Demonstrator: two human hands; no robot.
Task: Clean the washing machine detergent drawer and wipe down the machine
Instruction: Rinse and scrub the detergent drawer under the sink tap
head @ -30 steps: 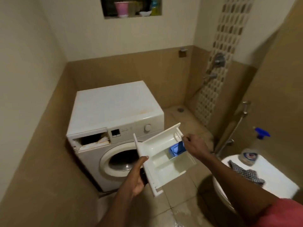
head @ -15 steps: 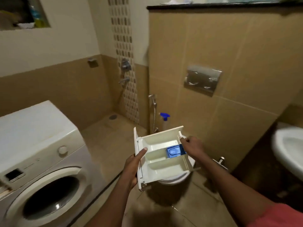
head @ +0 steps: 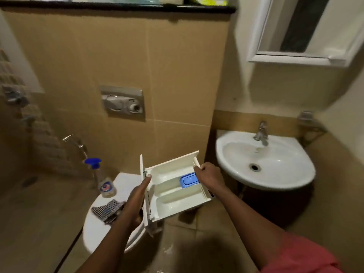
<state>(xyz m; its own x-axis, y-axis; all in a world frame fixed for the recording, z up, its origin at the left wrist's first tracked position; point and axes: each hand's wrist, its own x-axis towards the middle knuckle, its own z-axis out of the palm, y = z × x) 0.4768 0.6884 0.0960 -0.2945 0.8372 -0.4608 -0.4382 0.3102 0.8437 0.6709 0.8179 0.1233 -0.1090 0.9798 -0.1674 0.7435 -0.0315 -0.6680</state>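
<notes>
Drawer (head: 173, 189) held in the air between toilet (head: 102, 231) and sink (head: 264, 164). Left hand (head: 136, 203) grips its front panel, thumb along the edge. Right hand (head: 209, 177) curled over the far rim (blue insert (head: 189, 180) beside it). Both forearms extended.

Head-worn wide view, steeply downward, close over forearms, toward sink (head: 264, 164).

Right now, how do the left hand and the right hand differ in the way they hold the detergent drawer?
The left hand holds the detergent drawer at its front panel, thumb stretched along the edge; the right hand grips the rear wall with curled fingers. The left hand sits lower; the right hand is beside the blue insert. Both hold the drawer up.
</notes>
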